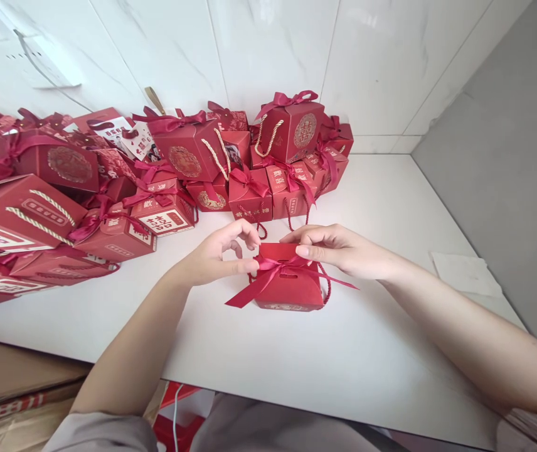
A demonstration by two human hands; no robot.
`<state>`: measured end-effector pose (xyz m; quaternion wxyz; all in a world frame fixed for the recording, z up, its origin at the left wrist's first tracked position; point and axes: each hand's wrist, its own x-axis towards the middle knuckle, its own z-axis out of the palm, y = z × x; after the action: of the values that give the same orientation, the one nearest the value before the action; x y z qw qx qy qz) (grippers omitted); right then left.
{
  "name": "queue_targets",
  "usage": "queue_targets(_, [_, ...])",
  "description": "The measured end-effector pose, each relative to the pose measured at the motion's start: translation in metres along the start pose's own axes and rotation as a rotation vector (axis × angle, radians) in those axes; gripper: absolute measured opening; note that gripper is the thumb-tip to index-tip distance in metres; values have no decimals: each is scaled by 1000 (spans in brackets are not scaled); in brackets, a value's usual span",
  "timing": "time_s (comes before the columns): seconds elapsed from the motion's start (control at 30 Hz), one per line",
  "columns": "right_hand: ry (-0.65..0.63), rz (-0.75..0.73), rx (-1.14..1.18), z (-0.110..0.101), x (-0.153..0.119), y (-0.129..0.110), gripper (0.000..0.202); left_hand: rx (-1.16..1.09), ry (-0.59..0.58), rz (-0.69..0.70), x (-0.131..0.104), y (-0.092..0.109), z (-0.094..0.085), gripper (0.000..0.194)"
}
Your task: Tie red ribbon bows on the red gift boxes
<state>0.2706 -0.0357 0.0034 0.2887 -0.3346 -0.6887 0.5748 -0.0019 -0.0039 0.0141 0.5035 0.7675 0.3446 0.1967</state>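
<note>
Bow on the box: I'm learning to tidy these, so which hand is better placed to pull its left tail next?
Left, I'd say: the left hand is near that tail, while the right hand is across the bow.

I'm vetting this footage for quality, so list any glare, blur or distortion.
Head view: strong glare at upper left washes out the wall plate; soft reflections on the tiled wall; wide-angle stretch toward the edges, with the right forearm drawn long; box fairly sharp, its lower print too small to read.
</note>
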Motion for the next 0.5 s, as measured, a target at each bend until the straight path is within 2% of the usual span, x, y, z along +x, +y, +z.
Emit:
queue_targets(0.07, [-6,-5,1,0,0,1,35,114,22,63,2,1,4,26])
queue_targets(0.17, [-34,-11,-5,0,1,2,36,196,-33,55,3,1,6,20])
queue_targets(0.33, [-70,-27,-86,-1,-1,2,37,111,-68,37,4,-2,8,25])
queue_targets(0.5, [-85,-12,-191,1,-4,-1,35,-60,-128,-105,3,-1,14,31])
